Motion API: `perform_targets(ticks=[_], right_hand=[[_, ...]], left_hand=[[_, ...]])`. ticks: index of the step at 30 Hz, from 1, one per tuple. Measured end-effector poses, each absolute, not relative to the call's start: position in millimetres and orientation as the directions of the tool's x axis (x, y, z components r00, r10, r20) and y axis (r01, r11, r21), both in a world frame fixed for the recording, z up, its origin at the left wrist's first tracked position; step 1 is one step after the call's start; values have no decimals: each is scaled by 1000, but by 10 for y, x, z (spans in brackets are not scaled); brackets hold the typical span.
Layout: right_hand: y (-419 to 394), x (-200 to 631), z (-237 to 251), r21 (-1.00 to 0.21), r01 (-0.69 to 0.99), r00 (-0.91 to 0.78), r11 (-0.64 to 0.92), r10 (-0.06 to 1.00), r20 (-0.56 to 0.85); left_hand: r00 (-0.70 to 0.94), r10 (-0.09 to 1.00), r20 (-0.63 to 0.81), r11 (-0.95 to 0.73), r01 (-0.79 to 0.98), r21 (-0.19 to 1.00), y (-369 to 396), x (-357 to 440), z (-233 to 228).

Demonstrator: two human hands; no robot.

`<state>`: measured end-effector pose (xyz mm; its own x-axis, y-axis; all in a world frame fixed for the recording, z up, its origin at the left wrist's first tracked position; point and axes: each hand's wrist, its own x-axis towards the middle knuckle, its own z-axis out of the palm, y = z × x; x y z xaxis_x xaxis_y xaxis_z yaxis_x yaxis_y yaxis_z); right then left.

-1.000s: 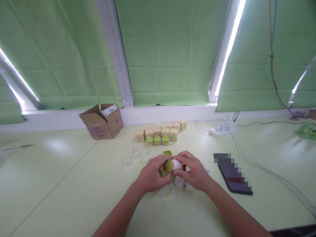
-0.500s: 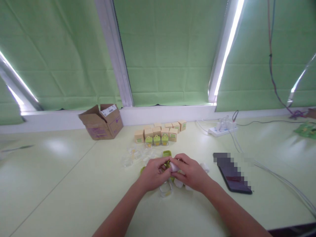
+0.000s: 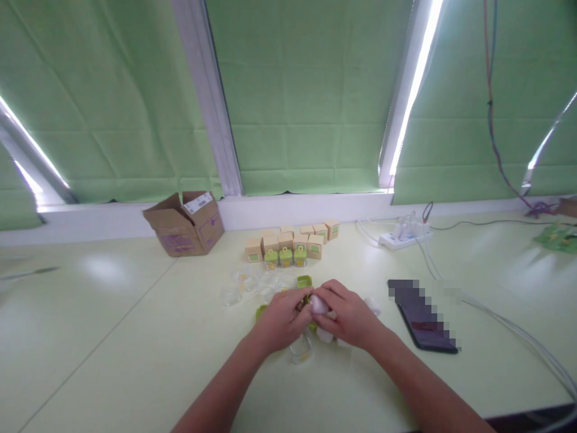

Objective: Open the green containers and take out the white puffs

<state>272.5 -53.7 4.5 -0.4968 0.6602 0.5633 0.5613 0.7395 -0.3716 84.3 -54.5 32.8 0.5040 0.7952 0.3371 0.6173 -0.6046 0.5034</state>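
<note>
Over a cluster of small parts, my two hands meet at the fingertips. My right hand (image 3: 347, 313) is closed round a small white piece (image 3: 319, 305) whose kind I cannot make out. The fingers of my left hand (image 3: 285, 319) pinch a small green piece (image 3: 307, 299), mostly hidden, against the white one. Green lids (image 3: 304, 281) lie just behind and to the left of my hands. A clear plastic cup (image 3: 301, 349) rests in front of them. More white pieces (image 3: 324, 334) lie under and beside my right hand.
Several clear cups (image 3: 233, 296) are scattered at left. Behind them stand green-lidded clear boxes (image 3: 285, 257) and rows of small cardboard boxes (image 3: 315, 246). An opened carton (image 3: 189, 225) is at the back left. A phone (image 3: 421, 319), a power strip (image 3: 403, 237) and cables lie right.
Both hands stay in nearly the same place, fingertips together. The white piece shows a little more between the fingers. The whole view has shifted very slightly.
</note>
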Motion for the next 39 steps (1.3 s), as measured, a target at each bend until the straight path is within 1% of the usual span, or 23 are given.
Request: perform_targets(ticks=[3,5,9,12,14,20,22,25,29,33,39], right_hand=[[-523,2768,62,-478,487,-446,731,678,584],[-516,2786,72,-515,449,-439,730,683,584],[-520,2784,76,-525,434,-445,732,681,582],[-534,2776,70,-558,447,-435,699,715,548],[-541,2777,63,-595,449,-405,666,746,529],[-532,2842,70,-669,456,-244,587,805,541],[-518,2892,105,-682,464,-234,565,821,521],[-495,2984,188,-659,515,-300,548,835,460],[-476,3130,261,-644,576,-428,503,857,287],[-474,3267,233,-664,623,-440,413,887,139],[-500,3404,222,-637,659,-519,399,855,-2]], left_hand=[[501,772,392,-635,580,510,-543,798,338],[521,750,407,-660,556,505,-543,781,337],[520,760,390,-649,572,502,-535,790,337],[529,759,380,-649,570,503,-522,801,354],[523,761,383,-647,574,502,-512,796,362],[468,779,417,-626,609,486,-487,757,334],[464,777,425,-628,609,485,-481,749,318],[463,779,423,-626,609,487,-473,741,301],[465,784,411,-620,613,489,-468,734,296],[461,784,416,-620,615,487,-466,729,303],[462,778,425,-627,610,485,-456,717,304]])
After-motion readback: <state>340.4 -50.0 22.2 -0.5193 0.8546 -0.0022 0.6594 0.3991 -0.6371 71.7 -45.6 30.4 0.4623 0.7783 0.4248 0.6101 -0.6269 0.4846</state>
